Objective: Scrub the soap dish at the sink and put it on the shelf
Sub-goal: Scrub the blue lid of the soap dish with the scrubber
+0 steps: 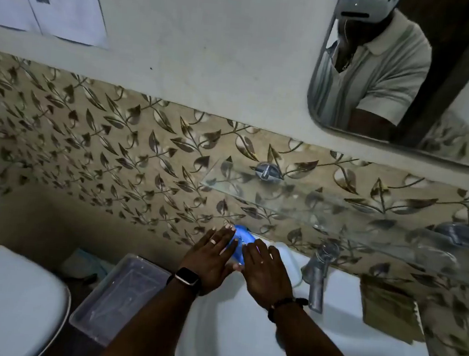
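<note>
Getting hold of blue soap dish [240,239] on sink [341,289] back rim, left hand [212,256] flat-fingered against it, right hand [266,271] touching with grip unclear; then lift, scrub by tap [317,273].

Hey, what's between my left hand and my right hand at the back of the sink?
The blue soap dish lies between the left hand and the right hand, both touching it, as the head view shows.

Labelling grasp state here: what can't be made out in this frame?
- Soap dish: head view, mostly covered by left hand and right hand; thumbs hidden, grip unclear.
- Glass shelf: head view, right end blurred, cut by frame edge.
- Tap: head view, blurred; water flow unreadable.
- Sink: head view, forearms and bottom edge hide the basin.
</note>
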A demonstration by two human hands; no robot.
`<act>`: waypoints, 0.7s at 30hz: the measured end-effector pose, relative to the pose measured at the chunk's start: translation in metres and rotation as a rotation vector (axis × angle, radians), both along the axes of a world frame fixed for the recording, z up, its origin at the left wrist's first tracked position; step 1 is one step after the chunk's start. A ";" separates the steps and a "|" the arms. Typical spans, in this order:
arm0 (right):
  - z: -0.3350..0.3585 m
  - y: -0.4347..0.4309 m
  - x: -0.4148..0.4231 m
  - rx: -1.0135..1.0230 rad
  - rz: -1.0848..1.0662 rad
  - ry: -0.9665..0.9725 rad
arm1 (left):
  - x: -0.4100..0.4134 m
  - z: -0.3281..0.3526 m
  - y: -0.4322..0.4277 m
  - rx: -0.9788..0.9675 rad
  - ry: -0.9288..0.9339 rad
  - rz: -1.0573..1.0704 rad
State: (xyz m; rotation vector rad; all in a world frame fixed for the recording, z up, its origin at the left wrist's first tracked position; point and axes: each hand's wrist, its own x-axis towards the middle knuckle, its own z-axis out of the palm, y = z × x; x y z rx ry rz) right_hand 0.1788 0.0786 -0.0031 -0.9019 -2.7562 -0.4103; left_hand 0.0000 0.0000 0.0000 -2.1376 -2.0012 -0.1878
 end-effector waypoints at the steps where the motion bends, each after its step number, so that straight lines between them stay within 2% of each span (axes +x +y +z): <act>1: -0.002 0.002 -0.003 -0.007 -0.024 -0.029 | -0.001 -0.003 0.005 -0.016 0.020 -0.012; 5: -0.011 0.005 -0.010 0.017 -0.029 -0.077 | 0.000 -0.007 0.015 -0.116 0.092 -0.089; 9: -0.014 0.007 -0.013 0.047 -0.038 -0.134 | -0.001 -0.011 0.024 0.007 0.109 -0.133; 21: -0.016 0.007 -0.016 0.081 -0.023 -0.117 | -0.004 -0.023 0.033 0.069 0.113 -0.121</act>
